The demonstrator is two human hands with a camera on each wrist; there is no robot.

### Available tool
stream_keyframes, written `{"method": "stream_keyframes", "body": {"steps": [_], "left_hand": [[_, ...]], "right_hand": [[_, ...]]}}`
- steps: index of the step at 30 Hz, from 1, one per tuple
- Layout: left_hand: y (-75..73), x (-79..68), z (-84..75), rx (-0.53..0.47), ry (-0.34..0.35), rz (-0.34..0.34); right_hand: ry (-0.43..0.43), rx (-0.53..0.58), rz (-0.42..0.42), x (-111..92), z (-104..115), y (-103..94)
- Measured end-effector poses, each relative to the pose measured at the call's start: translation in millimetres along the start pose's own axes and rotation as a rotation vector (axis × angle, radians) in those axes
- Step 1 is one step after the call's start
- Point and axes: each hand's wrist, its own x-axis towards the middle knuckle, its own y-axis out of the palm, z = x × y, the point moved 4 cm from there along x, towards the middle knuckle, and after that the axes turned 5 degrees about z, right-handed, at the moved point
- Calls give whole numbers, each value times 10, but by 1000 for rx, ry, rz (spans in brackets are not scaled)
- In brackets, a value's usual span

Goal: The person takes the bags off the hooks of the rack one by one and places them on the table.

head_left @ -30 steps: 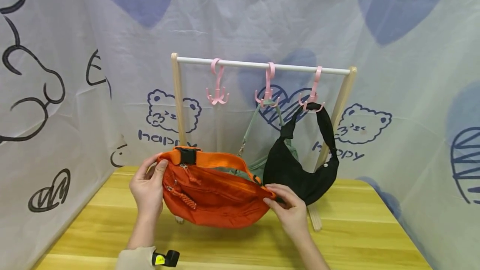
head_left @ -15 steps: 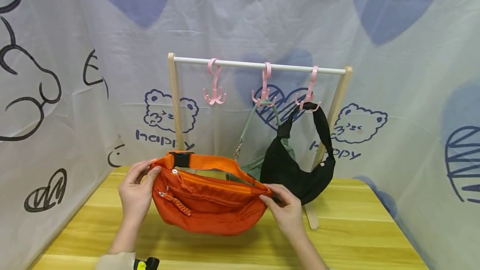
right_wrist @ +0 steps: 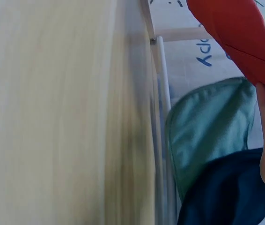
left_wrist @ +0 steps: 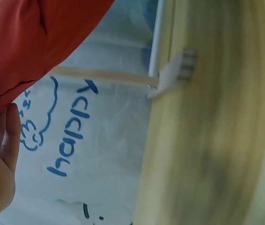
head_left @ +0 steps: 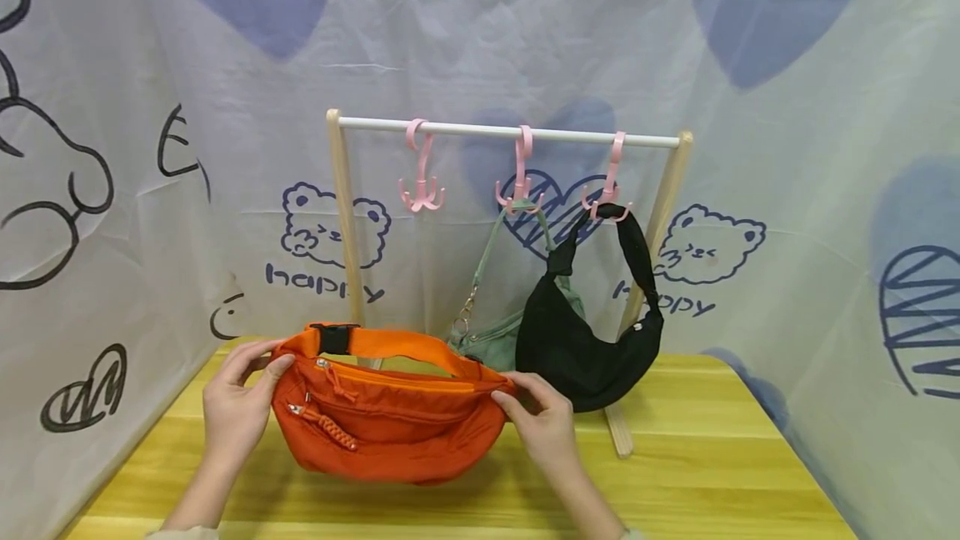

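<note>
Gripping an orange-red waist bag [head_left: 397, 436] by its two ends, a person's hands held it on the near side of a small hanging rack [head_left: 468, 129], below the bar and mostly toward the rack's left half. The left hand [head_left: 236, 398] pinched one end between thumb and fingers; the right hand [head_left: 543, 427] pinched the other likewise, so the fingers of both were clamped on fabric. The bag's orange strap [head_left: 405, 346], with its black buckle [head_left: 334, 338], arched along the top and lay on none of the rack's hooks.

Over the preceding second the waist bag had come lower and leftward relative to the rack, uncovering more of a green bag [head_left: 495, 348] behind it. For the work in hand, this was judged a drawing away from the rack, with the two-ended hold unaltered.

The green bag hung from the rack's middle pink hook [head_left: 521, 161], a black bag [head_left: 585, 357] from its right pink hook [head_left: 615, 161]. The black bag, behind the right hand, seemed the nearest obstacle; contact could not be told. Left of the rack, the edge of the wooden table [head_left: 712, 440] ran near the left forearm [head_left: 198, 498]. Room for moving appeared widest on the rack's near side; a cloth backdrop [head_left: 480, 23] closed off the space behind.
</note>
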Motion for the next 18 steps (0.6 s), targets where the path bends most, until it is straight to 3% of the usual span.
{"method": "stream_keyframes", "body": {"steps": [7,11,14,18], "left_hand": [[-187,-61,158,70,-89,14],[-307,-72,227,94,-127,14],[-398,-63,246,117,-105,30],[-509,-39,269,135,-51,60]], "right_hand": [[142,26,72,-31,-68,223],[125,4,118,-29,-94,349],[80,-28,139,-21,-103,437],[84,-42,163,-1,-104,552]]}}
